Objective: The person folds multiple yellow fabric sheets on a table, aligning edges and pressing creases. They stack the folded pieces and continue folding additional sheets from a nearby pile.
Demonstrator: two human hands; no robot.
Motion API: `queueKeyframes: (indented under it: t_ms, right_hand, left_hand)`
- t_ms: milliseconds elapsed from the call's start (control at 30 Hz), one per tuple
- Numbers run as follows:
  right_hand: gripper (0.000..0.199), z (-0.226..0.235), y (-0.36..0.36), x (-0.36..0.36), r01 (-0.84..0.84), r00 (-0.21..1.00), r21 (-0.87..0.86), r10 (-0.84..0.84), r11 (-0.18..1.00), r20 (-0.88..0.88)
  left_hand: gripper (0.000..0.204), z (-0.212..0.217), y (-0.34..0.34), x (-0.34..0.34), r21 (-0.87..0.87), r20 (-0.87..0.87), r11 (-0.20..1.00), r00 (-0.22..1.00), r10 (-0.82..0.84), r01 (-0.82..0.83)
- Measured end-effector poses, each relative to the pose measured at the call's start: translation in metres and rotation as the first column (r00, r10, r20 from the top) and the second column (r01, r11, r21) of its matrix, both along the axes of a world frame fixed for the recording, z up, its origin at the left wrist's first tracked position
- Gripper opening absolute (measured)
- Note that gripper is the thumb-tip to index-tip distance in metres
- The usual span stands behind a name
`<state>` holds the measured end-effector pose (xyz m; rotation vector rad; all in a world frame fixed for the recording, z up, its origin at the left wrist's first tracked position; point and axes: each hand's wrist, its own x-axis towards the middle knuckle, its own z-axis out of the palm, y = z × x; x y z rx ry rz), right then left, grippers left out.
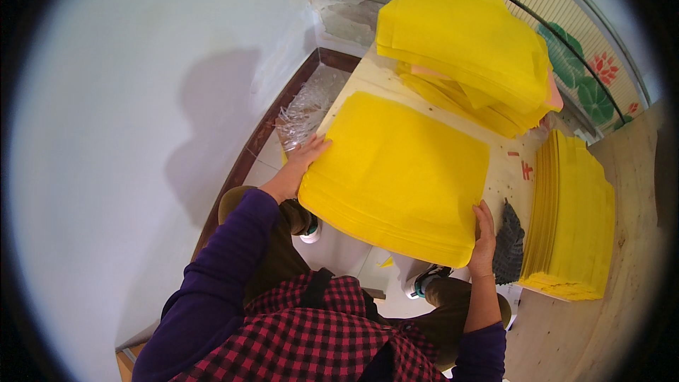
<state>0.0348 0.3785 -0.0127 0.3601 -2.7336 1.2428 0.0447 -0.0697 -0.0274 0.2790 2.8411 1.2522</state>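
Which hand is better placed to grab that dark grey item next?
Probably your right hand: it's at the right edge of the front yellow stack, beside the dark grey item. Your left hand is at the opposite edge.

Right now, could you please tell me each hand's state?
Left hand: open, on left edge of nearest yellow stack.
Right hand: open, against its right edge.

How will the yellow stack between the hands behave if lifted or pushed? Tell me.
The yellow stack is probably floppy: the similar yellow heap behind it bends and droops. Its near edge shows several thin layers, with no binding visible, so they may slide apart. It probably won't roll, being broad and flat.
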Motion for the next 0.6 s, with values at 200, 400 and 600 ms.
queueKeyframes:
  t_ms: [200,400,600]
  right_hand:
    - [0.051,-0.0013,0.0013,-0.0008,0.0,1.0,0.012,0.0,1.0,0.006]
    - [0.051,0.0022,-0.001,0.0013,-0.008,1.0,-0.021,0.008,1.0,-0.015]
    - [0.046,0.0001,-0.0021,0.001,-0.01,0.996,-0.103,0.001,0.995,-0.094]
  left_hand:
    - [0.059,-0.0065,-0.0009,-0.002,0.048,-0.063,0.999,0.998,0.008,-0.005]
    - [0.056,-0.0086,0.0016,-0.0013,0.05,-0.151,0.998,0.988,0.03,-0.022]
    - [0.05,-0.0007,-0.0006,0.0012,-0.015,-0.157,1.0,0.988,0.014,-0.016]
